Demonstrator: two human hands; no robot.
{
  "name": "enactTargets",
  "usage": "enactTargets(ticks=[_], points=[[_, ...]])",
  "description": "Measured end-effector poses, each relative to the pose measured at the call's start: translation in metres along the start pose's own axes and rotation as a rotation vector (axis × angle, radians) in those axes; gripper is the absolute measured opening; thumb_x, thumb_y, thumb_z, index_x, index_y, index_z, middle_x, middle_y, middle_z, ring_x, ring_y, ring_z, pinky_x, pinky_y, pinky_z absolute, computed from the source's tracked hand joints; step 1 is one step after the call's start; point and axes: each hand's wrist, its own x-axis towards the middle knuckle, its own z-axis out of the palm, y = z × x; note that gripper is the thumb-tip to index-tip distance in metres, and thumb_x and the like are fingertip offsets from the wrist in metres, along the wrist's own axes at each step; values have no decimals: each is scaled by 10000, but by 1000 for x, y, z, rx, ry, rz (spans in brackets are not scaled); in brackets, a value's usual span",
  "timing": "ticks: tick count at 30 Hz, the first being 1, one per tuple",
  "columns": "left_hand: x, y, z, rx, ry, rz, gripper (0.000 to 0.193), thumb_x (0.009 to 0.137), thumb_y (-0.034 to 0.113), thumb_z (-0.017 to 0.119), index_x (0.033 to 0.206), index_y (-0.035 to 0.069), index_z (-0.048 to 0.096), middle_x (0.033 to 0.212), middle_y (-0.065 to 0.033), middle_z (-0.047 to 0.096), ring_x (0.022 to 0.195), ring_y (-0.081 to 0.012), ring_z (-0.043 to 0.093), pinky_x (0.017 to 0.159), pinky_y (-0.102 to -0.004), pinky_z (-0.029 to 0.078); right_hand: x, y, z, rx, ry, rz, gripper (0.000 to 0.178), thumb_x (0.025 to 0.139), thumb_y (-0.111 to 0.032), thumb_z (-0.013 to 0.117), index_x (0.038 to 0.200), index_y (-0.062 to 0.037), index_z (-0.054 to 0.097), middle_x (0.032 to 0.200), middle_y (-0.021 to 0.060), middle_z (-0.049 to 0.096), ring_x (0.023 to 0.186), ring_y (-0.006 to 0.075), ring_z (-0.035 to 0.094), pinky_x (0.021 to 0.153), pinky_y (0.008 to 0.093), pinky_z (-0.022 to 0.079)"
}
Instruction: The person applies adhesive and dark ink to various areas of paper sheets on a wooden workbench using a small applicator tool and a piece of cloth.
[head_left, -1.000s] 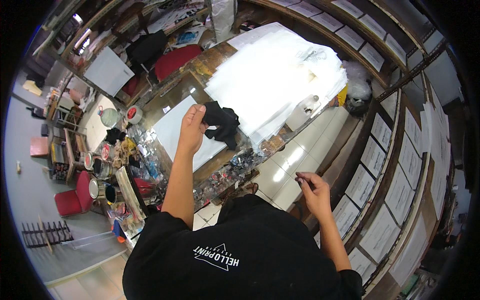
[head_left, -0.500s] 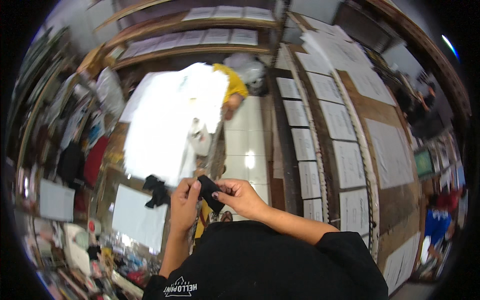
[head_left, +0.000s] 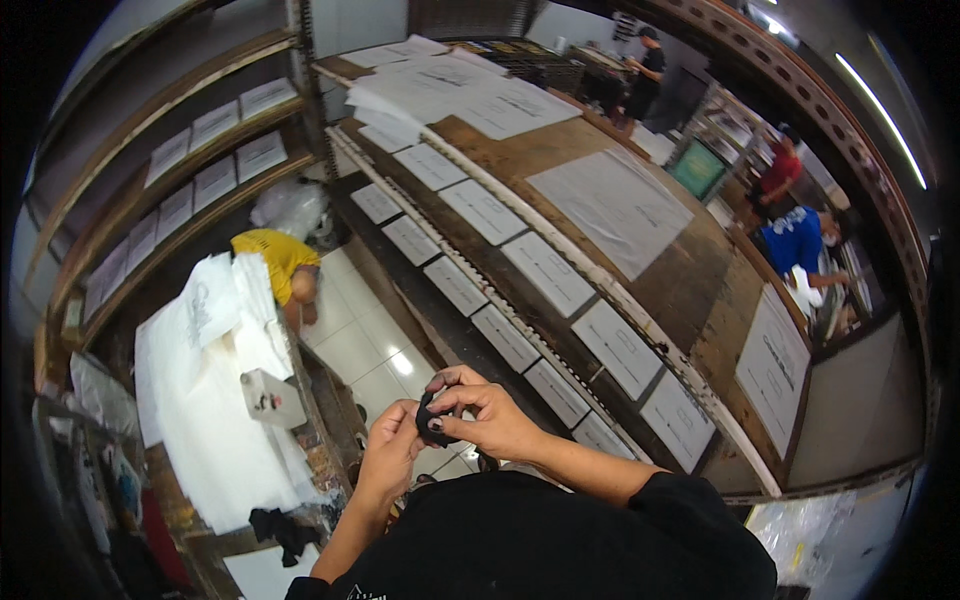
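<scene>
A small black cloth (head_left: pixel 432 425) is bunched between my two hands, in front of my body. My left hand (head_left: pixel 394 445) pinches its left edge. With fingers curled over it, my right hand (head_left: pixel 482 412) grips the other side, the thumb pressed on the cloth. Dark smudges show on my right fingertips. To the lower left, a second crumpled black cloth (head_left: pixel 284 532) lies on the work table, near a large pile of white sheets (head_left: pixel 205 450).
A white box-like container (head_left: pixel 271 398) stands on the sheets. Someone in a yellow shirt (head_left: pixel 275 262) crouches beyond the table. A wooden rack (head_left: pixel 720 350) with printed white sheets (head_left: pixel 540 272) fills the right. Several people, one in a blue shirt (head_left: pixel 793 238), are farther off.
My view has swung to the right, so the rack now lies ahead. The black cloth, spread out between my hands before, is now more bunched, and my hands are closer together.
</scene>
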Motion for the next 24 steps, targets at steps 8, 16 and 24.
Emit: enactTargets(ticks=[8,16,24], points=[[38,-23,45,-135,-243,-252,283,1091,160,532,1311,-10,585,1159,-78,684,1065,-179,678,929,-352,557,-38,-3,-40,-448,380,-320,173,886,2,758,1056,-23,747,1105,163,756,1012,282,716,891,379,566],[58,-36,91,137,-185,-46,189,1046,55,596,1203,-44,632,1093,-82,697,965,-154,679,898,-301,560,-54,4,-85,-611,540,-451,255,841,-10,792,1086,7,722,997,148,739,858,300,706,733,371,560],[79,-53,114,30,21,-132,192,1050,93,593,1216,5,632,1119,-83,708,1003,-169,688,914,-348,569,-66,8,-123,-679,372,-365,407,850,-55,797,1248,-32,715,1218,179,711,1076,341,683,920,427,563]])
